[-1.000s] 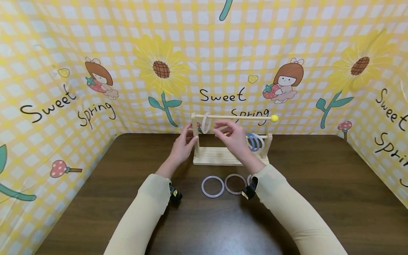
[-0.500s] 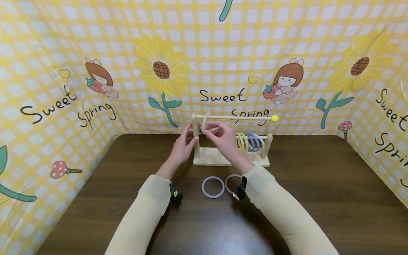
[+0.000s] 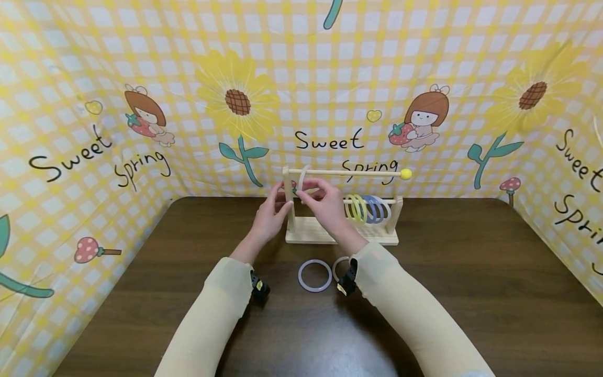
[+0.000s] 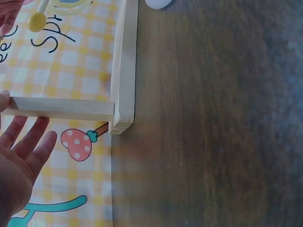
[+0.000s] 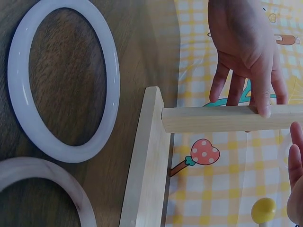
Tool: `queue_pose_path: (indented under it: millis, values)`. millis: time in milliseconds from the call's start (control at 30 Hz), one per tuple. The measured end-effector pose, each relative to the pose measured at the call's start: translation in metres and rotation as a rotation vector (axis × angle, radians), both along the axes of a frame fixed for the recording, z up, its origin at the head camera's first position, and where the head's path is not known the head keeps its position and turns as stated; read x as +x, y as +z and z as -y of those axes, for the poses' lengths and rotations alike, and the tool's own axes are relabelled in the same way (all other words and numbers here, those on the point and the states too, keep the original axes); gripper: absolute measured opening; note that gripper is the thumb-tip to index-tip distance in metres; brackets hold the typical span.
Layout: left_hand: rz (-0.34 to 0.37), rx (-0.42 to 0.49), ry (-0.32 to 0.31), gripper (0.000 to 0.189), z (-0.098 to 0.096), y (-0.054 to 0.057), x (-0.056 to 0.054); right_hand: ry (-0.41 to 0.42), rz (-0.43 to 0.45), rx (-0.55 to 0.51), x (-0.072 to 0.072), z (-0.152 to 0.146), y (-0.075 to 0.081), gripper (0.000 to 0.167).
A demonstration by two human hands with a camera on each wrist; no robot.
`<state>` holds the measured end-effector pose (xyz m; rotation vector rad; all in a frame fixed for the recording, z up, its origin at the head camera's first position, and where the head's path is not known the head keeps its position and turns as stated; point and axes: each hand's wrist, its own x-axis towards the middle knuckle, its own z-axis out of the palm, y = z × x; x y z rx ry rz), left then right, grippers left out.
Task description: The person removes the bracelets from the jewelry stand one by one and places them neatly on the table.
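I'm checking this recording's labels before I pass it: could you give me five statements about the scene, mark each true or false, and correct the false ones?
1. The left hand holds a wooden post. True.
2. The right hand holds the yellow rings. False: the right hand holds a pale ring on the upper rod.
3. A yellow ball sits at the end of the upper rod. True.
4. A lilac ring lies on the table. True.
5. The blue rings lie on the table. False: the blue rings hang on the lower rod.

Checked cloth (image 3: pixel 301 94) screens a brown table (image 3: pixel 480 272) on three sides, booth-like.
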<state>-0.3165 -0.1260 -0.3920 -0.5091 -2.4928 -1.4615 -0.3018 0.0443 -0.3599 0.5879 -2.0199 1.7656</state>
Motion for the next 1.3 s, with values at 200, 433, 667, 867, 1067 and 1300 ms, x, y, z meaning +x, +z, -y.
queue_pose_path:
  millis: [200,433,667,867,1067,1300]
  values:
    - [0.005,0.001,0.004,0.05,-0.001,-0.001,-0.001,0.004,-0.009,-0.005,0.0,-0.001,-0.001,0.023]
    - [0.011,-0.011,0.009,0.051,0.0,0.0,-0.001,-0.043,-0.033,0.039,0.0,-0.008,-0.003,0.022]
    - [0.022,-0.014,0.017,0.054,0.0,-0.001,0.0,-0.064,-0.098,0.042,-0.001,-0.014,-0.004,0.021]
    - [0.009,-0.017,0.01,0.053,0.0,0.0,0.0,-0.057,-0.135,0.029,-0.003,-0.02,-0.006,0.019]
    - [0.011,-0.013,0.009,0.054,0.0,-0.001,0.0,-0.079,-0.156,0.049,-0.004,-0.024,-0.007,0.02]
    - [0.013,-0.01,0.009,0.051,-0.001,-0.001,0.0,-0.107,-0.164,0.044,-0.003,-0.035,-0.007,0.019]
